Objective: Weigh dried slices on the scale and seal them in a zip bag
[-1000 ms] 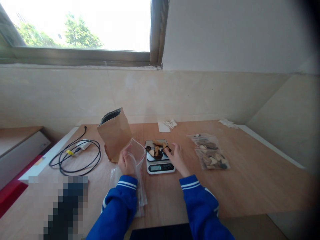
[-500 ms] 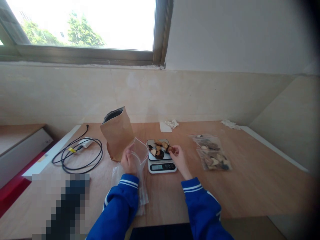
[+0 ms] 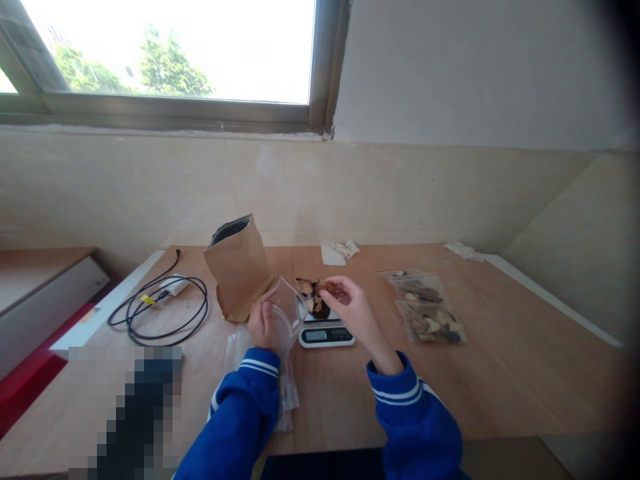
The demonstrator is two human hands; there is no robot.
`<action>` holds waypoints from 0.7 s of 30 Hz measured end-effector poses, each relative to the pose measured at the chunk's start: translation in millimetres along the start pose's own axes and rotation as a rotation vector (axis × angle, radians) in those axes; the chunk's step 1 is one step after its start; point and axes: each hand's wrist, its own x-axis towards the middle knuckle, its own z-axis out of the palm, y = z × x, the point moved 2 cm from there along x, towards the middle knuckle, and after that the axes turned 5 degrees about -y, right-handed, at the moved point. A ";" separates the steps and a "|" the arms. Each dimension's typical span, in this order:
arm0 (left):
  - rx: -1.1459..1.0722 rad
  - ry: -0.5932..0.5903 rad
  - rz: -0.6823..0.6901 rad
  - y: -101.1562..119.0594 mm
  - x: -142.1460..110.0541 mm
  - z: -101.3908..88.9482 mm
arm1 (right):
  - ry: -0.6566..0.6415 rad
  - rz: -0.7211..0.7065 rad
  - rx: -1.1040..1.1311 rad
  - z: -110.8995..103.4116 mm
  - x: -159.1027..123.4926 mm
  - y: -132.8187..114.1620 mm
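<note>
On the wooden table [image 3: 500, 373] below the window, left hand [image 3: 264, 325] grips an open clear bag [image 3: 287, 308]; right hand [image 3: 350, 307], fingers pinched on dried pieces [image 3: 327, 288] just beside its mouth, risks spilling them should the limp rim sag.

Scale at the middle of the tabletop, bags to either side

On the tabletop [image 3: 500, 373], the scale [image 3: 326, 331] sits mid-way, pieces [image 3: 313, 297] on it. The paper bag [image 3: 240, 267] stands to its left, the coiled cable [image 3: 160, 310] further left by the left edge. The filled clear bags [image 3: 427, 307] lie to its right. Crumpled paper [image 3: 340, 251] lies behind it near the back edge. The left hand [image 3: 263, 325] holds an open clear bag [image 3: 287, 308] just left of the scale; the right hand [image 3: 353, 310] is over it.
</note>
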 end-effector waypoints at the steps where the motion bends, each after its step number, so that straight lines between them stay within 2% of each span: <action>1: -0.001 0.002 0.006 0.5 -0.3 0.2 | -0.038 -0.005 -0.022 3.3 -0.3 -5.9; 4: 0.008 0.004 0.001 -0.3 -0.7 -0.3 | -0.112 -0.016 -0.085 13.1 -2.3 -16.3; 11: 0.006 -0.040 -0.001 -2.2 -0.3 -3.2 | -0.148 -0.013 -0.154 31.7 -9.2 -17.5; 13: -0.005 -0.040 -0.004 -1.6 -0.5 -3.7 | -0.150 -0.057 -0.199 33.0 -9.4 -16.4; 17: 0.002 -0.023 -0.025 -1.7 -1.1 -5.1 | 0.003 -0.177 -0.238 25.0 -4.9 -5.6; 21: 0.029 0.021 -0.029 -0.6 -1.1 -6.2 | 0.102 -0.153 -0.234 18.6 -0.1 26.4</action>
